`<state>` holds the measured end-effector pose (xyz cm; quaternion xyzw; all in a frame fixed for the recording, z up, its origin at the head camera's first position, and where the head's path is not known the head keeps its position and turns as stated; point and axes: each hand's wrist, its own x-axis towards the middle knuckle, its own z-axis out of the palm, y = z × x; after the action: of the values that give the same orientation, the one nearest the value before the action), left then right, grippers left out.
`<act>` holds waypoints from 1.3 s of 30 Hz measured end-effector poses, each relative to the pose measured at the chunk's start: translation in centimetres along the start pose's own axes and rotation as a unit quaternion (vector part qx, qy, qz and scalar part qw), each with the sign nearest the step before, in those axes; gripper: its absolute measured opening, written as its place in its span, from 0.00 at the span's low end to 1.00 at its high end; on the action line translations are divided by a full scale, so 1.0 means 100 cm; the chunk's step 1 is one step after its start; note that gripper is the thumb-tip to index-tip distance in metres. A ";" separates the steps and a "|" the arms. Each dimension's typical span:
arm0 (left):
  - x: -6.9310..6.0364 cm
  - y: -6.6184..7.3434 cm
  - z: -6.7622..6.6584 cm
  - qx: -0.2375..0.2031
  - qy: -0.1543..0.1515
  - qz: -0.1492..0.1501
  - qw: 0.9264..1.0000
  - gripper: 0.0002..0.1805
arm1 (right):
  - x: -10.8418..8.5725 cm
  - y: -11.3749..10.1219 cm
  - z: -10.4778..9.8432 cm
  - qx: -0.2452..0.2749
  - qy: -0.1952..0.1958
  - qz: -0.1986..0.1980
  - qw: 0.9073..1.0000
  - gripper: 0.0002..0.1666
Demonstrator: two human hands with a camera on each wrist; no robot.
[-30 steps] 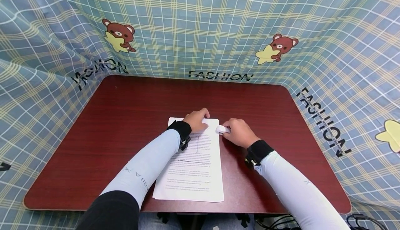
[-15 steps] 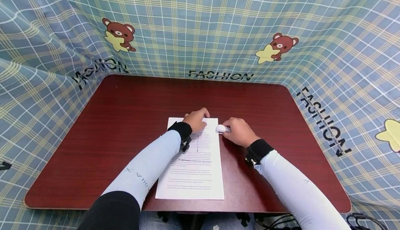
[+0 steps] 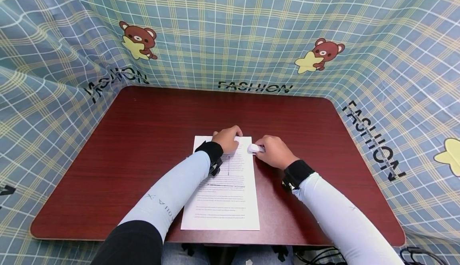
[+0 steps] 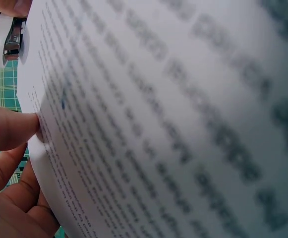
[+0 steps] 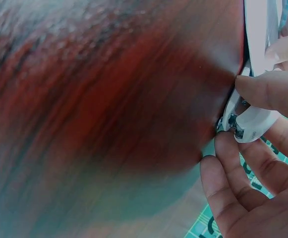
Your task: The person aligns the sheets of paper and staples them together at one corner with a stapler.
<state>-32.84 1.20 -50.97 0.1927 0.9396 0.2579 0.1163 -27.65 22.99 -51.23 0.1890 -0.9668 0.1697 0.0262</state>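
Note:
A small white stapler point(image 3: 256, 148) sits in my right hand point(image 3: 274, 153), which grips it at the upper right edge of the printed paper sheets point(image 3: 230, 209). In the right wrist view, the thumb lies on the stapler point(image 5: 257, 123) and the curled fingers come round beneath. My left hand point(image 3: 226, 139) is at the top edge of the sheets. Its thumb point(image 4: 12, 130) presses on the printed face while the other fingers curl behind the paper, pinching it. The metal front of the stapler point(image 4: 14, 39) shows near the paper's edge; whether the sheets lie inside its mouth I cannot tell.
The sheets lie on a dark red wooden table point(image 3: 108, 169) with rounded corners. A plaid curtain point(image 3: 230, 29) with bears and lettering surrounds its back and sides. Black cables point(image 3: 320, 255) hang below the front right edge.
The lower ends of the sheets have drawn together into a neater outline, with the lower left corner shifted right and slightly up. Both hands stay nearly in place.

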 end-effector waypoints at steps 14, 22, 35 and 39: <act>-0.005 0.003 -0.001 0.001 -0.001 0.000 1.000 0.16 | 0.010 -0.001 -0.014 0.067 -0.041 0.060 0.995 0.21; -0.006 0.003 -0.001 0.016 -0.006 -0.001 1.000 0.17 | 0.032 -0.013 -0.001 -0.006 -0.005 0.099 0.995 0.33; -0.001 0.002 0.002 0.039 -0.007 -0.006 0.999 0.18 | 0.049 -0.017 0.026 -0.024 -0.010 0.140 0.990 0.49; 0.000 0.002 0.000 0.046 -0.007 -0.007 0.999 0.18 | 0.052 -0.018 0.027 -0.029 -0.034 0.151 0.988 0.51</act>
<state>-32.75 1.36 -50.90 0.1929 0.9510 0.2120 0.1156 -31.74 18.62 -52.57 0.0461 -0.9891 0.1368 -0.0273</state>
